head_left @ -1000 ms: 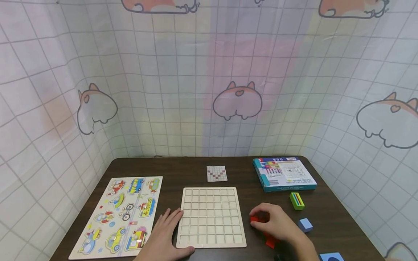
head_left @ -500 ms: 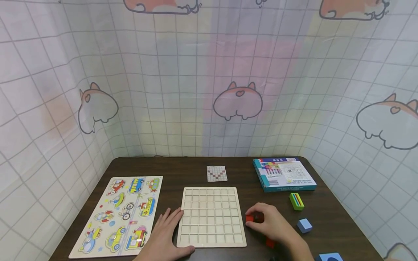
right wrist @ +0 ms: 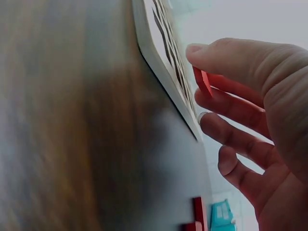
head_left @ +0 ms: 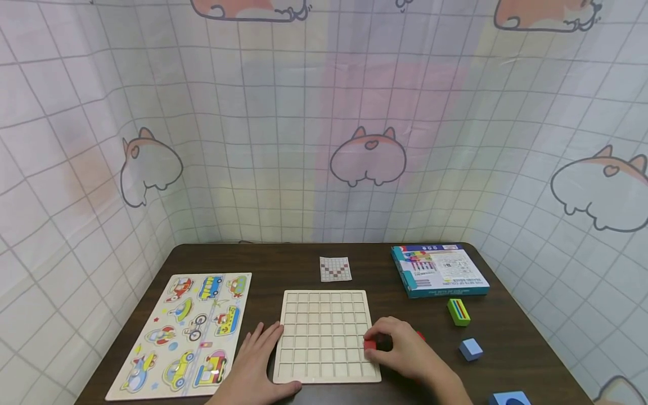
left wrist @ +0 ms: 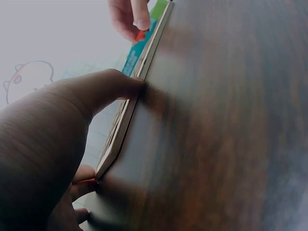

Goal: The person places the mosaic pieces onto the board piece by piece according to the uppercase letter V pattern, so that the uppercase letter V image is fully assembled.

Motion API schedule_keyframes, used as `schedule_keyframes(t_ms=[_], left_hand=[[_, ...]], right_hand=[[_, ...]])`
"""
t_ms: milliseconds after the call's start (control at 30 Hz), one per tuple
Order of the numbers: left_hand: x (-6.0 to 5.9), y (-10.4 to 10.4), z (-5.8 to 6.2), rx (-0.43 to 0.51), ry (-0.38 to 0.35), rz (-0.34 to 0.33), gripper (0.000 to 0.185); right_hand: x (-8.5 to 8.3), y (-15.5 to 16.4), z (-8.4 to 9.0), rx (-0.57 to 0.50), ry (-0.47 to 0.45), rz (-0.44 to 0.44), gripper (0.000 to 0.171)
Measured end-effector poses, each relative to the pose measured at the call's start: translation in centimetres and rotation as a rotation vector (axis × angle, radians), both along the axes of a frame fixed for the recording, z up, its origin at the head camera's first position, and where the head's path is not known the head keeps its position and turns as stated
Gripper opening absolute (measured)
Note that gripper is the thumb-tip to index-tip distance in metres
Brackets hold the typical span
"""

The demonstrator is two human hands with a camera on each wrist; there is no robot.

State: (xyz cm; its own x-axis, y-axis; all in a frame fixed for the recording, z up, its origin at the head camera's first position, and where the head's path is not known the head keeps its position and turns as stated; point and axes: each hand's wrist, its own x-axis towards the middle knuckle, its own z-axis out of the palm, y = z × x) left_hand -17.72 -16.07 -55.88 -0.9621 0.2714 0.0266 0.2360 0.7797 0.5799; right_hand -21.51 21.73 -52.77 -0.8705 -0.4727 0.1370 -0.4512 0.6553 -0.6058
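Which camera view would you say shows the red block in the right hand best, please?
The right wrist view: the red block sits pinched in the right hand, just over the grid board. The head view shows only a small red corner. The left wrist view shows a distant red speck.

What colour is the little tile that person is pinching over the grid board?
Red. The tile pinched in the right hand shows best in the head view.

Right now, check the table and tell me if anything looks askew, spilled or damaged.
Nothing stands out. The grid board lies flat and square, steadied by the left hand. The right hand pinches a red tile at the board's right edge. The vehicle puzzle, pattern card and box look intact.
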Motion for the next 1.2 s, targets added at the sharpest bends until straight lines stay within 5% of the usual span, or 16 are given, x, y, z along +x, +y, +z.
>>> schedule_keyframes(t_ms=[433,1200], left_hand=[[0.3,0.2,-0.1,-0.014,0.112,0.016,0.124],[0.6,0.2,0.1,-0.033,0.092,0.028,0.124]], right_hand=[[0.7,-1.9,0.0,-0.009,0.023,0.016,0.014],[0.7,-7.1,0.1,0.029,0.002,0.102,0.018]])
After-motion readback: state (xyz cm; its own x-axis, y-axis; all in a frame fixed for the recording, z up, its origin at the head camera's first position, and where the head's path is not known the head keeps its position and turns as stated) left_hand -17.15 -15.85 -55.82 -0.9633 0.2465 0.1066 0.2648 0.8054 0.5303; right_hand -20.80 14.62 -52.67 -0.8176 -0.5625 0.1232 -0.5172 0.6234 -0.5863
